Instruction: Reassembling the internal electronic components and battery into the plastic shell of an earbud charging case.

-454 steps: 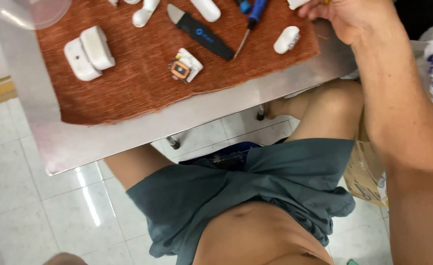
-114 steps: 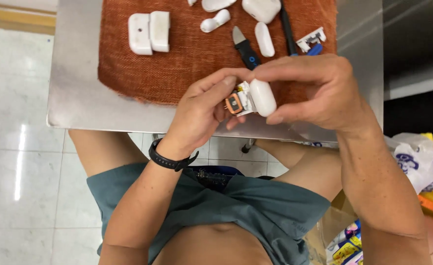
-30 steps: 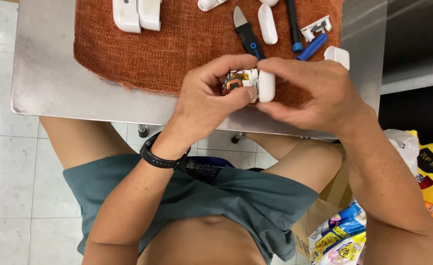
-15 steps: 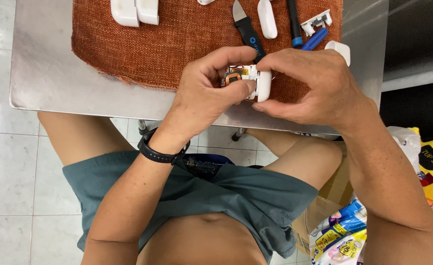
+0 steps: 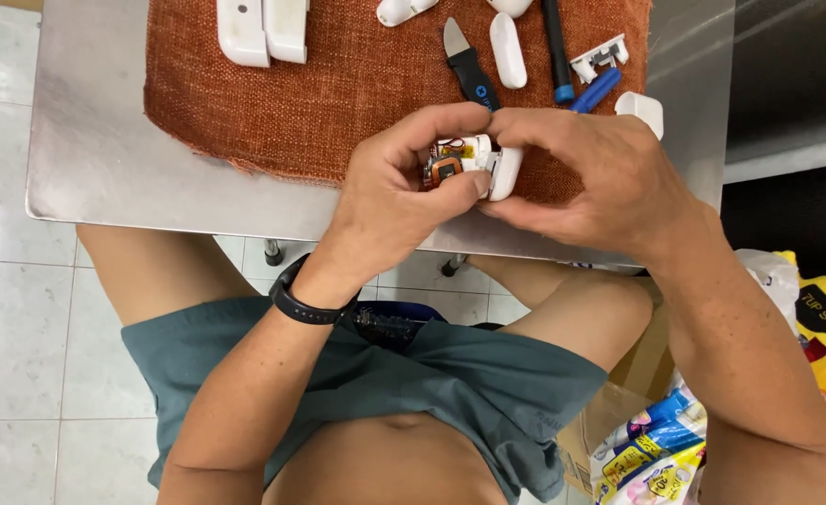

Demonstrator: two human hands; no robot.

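We clamp both hands' fingers on the small white device above the orange cloth, seating it squarely.

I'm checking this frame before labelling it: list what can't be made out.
Head view only:
- Small white device: mostly covered by the left hand and right hand; its inner parts are too small to identify.
- White cases: cut by the top edge.
- Blue-tipped tool: its upper end is cut by the top edge.

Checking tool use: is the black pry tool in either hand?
No, the black pry tool lies untouched on the orange mat beyond both hands.
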